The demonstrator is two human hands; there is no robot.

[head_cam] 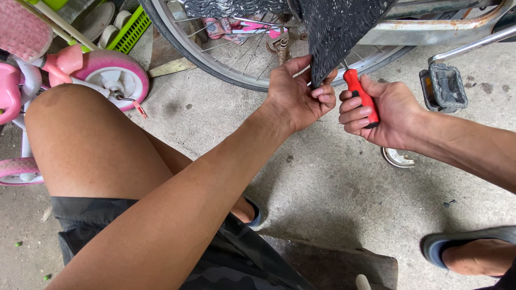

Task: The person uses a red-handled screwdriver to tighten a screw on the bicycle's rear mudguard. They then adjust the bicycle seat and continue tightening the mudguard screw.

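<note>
My left hand [297, 92] pinches the lower tip of a black rubber mudflap [338, 32] that hangs in front of a bicycle wheel [236, 59]. My right hand [382, 111] is closed around the red handle of a screwdriver [361, 96], right beside the left hand; its shaft points up toward the flap and is mostly hidden. Both hands sit just in front of the wheel's rim and spokes.
A bicycle pedal [443, 86] on its crank is at right. A small pink child's bike [107, 75] stands at left, a green basket [129, 29] behind it. My bare knee [91, 139] and a sandalled foot [473, 252] rest over concrete floor [333, 188]. A metal ring [396, 158] lies below my right hand.
</note>
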